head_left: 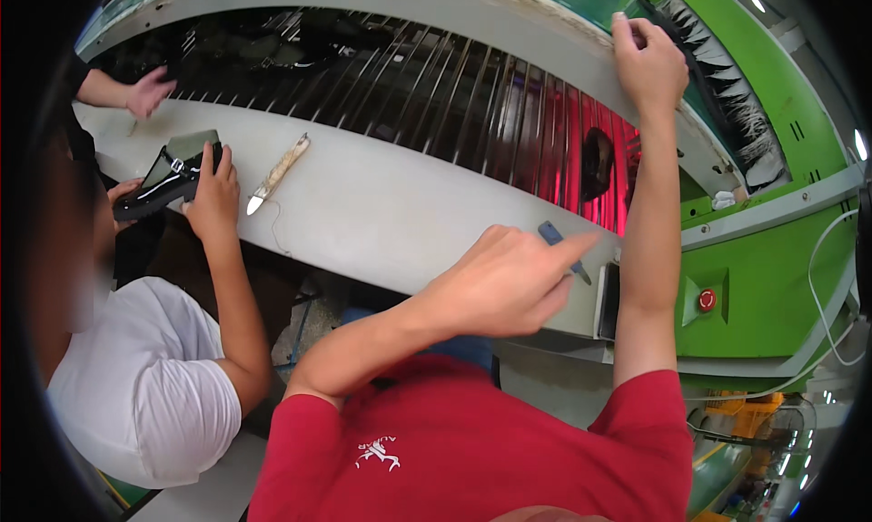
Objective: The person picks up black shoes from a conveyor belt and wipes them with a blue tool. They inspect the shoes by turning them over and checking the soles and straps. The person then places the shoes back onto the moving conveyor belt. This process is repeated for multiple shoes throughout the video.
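My left hand (513,281) hovers over the right end of the pale worktop, index finger stretched out and the others loosely bent, with nothing visible in it. Partly behind that finger is a small knife (551,234) with a blue-grey handle; it appears to lie on the worktop. My right arm reaches far forward, and my right hand (652,68) is at the machine's pale frame. Its fingers are bent but apart, with no held thing showing. Beyond the worktop, a dark shoe (596,163) rests on the roller conveyor (445,95) under red light.
At left a co-worker in white holds a black buckled shoe (168,181); another person's hand (150,92) is behind it. A wrapped-handle blade (279,172) lies on the worktop (363,222). A green machine (763,286) with a red button (707,299) and bristles (727,95) stands right.
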Action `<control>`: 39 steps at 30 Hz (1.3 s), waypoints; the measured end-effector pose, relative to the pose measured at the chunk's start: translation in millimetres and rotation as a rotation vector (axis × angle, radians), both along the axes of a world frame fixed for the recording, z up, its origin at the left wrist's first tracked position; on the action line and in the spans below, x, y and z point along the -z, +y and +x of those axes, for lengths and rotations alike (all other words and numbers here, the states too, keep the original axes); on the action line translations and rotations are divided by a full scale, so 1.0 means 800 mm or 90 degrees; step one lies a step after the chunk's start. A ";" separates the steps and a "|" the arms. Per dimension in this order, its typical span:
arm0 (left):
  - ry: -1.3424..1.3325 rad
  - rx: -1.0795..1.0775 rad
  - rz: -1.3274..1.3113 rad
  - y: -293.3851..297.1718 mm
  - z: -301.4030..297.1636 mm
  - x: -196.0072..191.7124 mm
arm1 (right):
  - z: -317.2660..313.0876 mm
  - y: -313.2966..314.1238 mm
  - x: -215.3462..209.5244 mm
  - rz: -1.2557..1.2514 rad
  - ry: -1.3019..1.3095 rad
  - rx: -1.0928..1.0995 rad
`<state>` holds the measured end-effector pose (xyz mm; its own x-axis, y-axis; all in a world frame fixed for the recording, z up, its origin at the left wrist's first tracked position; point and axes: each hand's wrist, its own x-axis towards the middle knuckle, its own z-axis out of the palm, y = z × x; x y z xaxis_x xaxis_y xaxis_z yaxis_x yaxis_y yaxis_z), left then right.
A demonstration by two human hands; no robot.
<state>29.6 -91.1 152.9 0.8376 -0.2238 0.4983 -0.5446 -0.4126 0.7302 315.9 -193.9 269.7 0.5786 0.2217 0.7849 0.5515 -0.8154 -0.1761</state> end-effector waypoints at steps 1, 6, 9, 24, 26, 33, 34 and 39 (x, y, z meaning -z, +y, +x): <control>-0.002 0.041 -0.047 0.006 -0.009 -0.028 | 0.004 -0.006 0.002 -0.004 -0.013 -0.001; -0.115 0.062 -0.014 -0.030 0.004 -0.070 | -0.001 0.021 0.006 0.045 -0.054 0.022; -0.154 0.189 0.091 -0.048 -0.008 -0.111 | -0.012 -0.001 -0.003 0.047 -0.074 0.002; -0.288 -0.566 -0.117 0.089 0.093 -0.088 | 0.009 0.003 0.015 0.057 -0.094 -0.056; -0.393 -0.614 -0.296 0.114 0.089 -0.091 | -0.002 -0.001 0.004 0.077 -0.105 -0.096; 0.189 -0.316 -0.061 0.082 0.033 0.154 | -0.006 0.006 0.004 0.080 -0.116 -0.077; 0.141 -0.314 0.054 0.063 0.024 0.165 | -0.005 0.003 0.004 0.077 -0.108 -0.073; 0.042 -0.316 0.143 0.033 0.008 0.172 | -0.004 -0.001 0.002 0.054 -0.074 -0.051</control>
<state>36.2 -64.9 15.5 0.8977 0.1111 0.4263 -0.2007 -0.7583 0.6203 312.5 -194.4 267.7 0.4659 0.1933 0.8634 0.6345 -0.7531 -0.1738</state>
